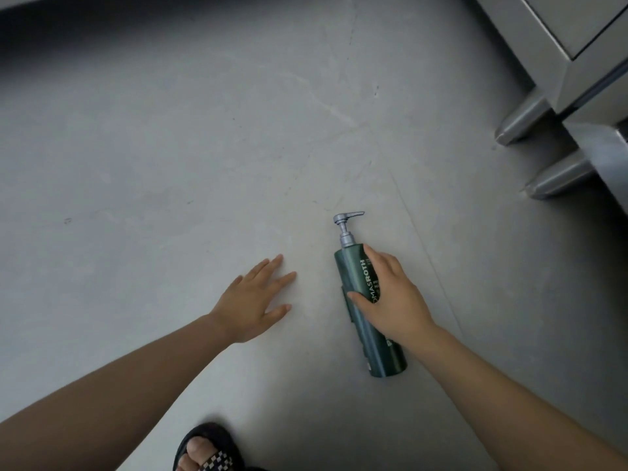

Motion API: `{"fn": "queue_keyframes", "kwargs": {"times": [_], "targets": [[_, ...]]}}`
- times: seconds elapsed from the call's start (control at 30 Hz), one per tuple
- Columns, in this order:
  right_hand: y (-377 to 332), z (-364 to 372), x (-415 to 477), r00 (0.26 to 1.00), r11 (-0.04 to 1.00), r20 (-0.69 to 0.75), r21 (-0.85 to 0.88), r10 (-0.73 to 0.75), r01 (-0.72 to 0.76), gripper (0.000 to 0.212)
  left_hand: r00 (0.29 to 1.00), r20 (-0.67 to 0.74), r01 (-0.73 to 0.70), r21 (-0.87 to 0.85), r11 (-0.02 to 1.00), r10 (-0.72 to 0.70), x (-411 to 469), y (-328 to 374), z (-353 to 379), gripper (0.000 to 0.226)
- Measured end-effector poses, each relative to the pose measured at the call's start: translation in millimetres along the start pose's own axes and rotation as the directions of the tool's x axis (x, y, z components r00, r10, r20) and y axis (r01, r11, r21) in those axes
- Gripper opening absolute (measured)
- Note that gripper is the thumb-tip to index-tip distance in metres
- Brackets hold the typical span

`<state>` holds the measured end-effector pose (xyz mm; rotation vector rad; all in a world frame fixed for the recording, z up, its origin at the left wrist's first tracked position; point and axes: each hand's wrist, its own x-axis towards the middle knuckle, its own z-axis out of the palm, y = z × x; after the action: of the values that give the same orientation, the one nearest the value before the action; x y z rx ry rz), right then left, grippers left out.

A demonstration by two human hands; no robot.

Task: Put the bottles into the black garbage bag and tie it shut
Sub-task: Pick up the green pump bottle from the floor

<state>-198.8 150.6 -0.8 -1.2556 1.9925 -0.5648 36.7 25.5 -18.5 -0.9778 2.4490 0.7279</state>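
Observation:
A dark green pump bottle (353,277) with a silver pump head lies on the grey floor, pump end pointing away from me. My right hand (390,297) wraps over its middle, thumb on the left side and fingers on top. My left hand (256,297) hovers low over the floor to the left of the bottle, fingers spread, holding nothing. No black garbage bag is in view.
The grey floor (204,164) stretches ahead and to the left. A metal cabinet (577,45) on short steel legs (523,122) stands at the upper right. My foot in a black sandal (207,450) is at the bottom edge.

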Motion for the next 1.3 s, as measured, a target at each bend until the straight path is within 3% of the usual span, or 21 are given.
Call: {"fn": "queue_keyframes", "kwargs": {"times": [0.23,0.5,0.67,0.77,0.87,1.13,1.3], "targets": [[3.0,9.6,-8.5,0.988,0.997,0.136,0.006,0.074,-0.076,0.100,0.999,-0.021,0.022,-0.077,0.997,-0.024,-2.1,4.9,-0.8,0.056],[-6.7,5.7,11.5,0.984,0.997,0.167,0.030,0.059,-0.064,0.095,0.998,-0.030,-0.050,-0.086,0.995,0.047,1.2,-0.7,-20.6,0.059],[-48.7,-35.9,34.9,0.983,0.999,0.181,0.022,0.020,-0.024,0.093,0.993,-0.101,0.048,-0.077,0.996,-0.056,-8.1,3.7,-85.1,0.058],[-98.8,-86.0,31.4,0.989,0.999,0.146,0.050,-0.002,-0.005,0.095,0.966,-0.188,0.141,-0.185,0.973,-0.176,-46.3,13.0,-145.7,0.052],[-163.1,-151.6,7.9,0.986,0.999,0.161,0.012,-0.032,0.030,0.095,0.929,-0.301,0.112,-0.326,0.939,-0.215,-100.6,38.6,-223.0,0.045],[-419.6,-341.6,-81.7,0.991,0.996,0.106,-0.016,-0.081,0.083,0.096,0.888,-0.403,0.089,-0.321,0.943,-0.221,-284.3,109.1,-482.7,0.050],[-574.7,-428.2,-158.3,0.992,0.989,0.083,0.127,-0.093,0.082,0.093,0.840,-0.453,0.074,-0.449,0.891,-0.298,-426.5,140.8,-612.4,0.052]]}}
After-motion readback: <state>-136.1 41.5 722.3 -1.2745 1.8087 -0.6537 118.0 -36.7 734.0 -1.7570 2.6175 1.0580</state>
